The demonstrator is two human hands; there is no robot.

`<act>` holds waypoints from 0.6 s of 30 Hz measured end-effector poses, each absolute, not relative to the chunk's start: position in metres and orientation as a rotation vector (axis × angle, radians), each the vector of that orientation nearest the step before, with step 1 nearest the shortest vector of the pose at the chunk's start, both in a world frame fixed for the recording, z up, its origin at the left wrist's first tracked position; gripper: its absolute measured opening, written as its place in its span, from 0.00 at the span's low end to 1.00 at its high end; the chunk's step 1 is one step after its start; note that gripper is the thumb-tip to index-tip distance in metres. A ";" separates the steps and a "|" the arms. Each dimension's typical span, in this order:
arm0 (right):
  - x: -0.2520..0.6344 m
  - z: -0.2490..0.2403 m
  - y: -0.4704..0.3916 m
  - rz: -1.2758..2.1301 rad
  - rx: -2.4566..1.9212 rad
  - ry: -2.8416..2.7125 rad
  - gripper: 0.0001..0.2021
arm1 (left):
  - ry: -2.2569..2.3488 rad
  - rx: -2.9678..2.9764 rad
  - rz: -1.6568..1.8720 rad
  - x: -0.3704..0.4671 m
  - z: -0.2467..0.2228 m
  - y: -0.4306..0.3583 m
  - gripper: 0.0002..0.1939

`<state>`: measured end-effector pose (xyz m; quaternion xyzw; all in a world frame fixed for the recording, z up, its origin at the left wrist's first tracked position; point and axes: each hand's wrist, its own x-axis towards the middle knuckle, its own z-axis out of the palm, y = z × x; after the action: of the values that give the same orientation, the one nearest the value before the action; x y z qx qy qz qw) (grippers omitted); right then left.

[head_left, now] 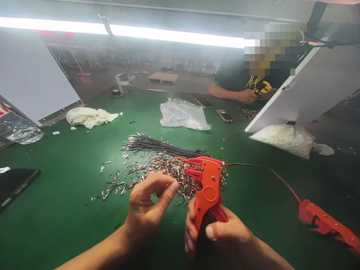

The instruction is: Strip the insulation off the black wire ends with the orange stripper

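The tool (pixel 209 183) stood upright in the right hand (pixel 233 228), at about 5 o'clock from the middle of the view. The right fingers were closed round its grip, the thumb lying along the near side. The left hand (pixel 149 202), at 7 o'clock, had thumb and forefinger pinched together at the tips, near the tool's nose; whether they had hold of a thin piece could not be told.

Working well here, in my judgement, called for a steady right wrist, the left fingertips kept out of the gap between the jaws, and anything fed in held straight and level with that gap. An even squeeze would likely have served better than a jerk.

The tool's nose pointed to 9 o'clock, its jaws parted. Its long axis ran from between 6 and 7 o'clock at the grip to between 12 and 1 at the head. From the tool, the wires (pixel 163 145) lay at 10 o'clock on the table (pixel 92 225), their long axis from just past 9 to just past 3. Scraps (pixel 168 168) were heaped on their near side, and a second tool (pixel 326 221) lay at 4 o'clock.
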<state>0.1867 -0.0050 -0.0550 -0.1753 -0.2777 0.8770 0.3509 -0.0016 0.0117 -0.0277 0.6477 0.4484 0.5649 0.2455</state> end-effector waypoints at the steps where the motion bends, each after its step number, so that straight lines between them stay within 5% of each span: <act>1: 0.186 -0.056 -0.006 2.270 -0.460 -0.715 0.14 | 1.231 1.842 1.534 -0.002 -0.029 0.011 0.05; 18: 0.186 -0.057 -0.009 2.340 -0.443 -0.797 0.15 | 1.091 2.075 1.566 0.000 -0.028 0.006 0.09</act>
<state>0.1861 -0.0088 -0.0571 -0.1676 -0.3019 0.8859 0.3099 0.0000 0.0060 -0.0279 0.7265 0.3819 0.5483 0.1604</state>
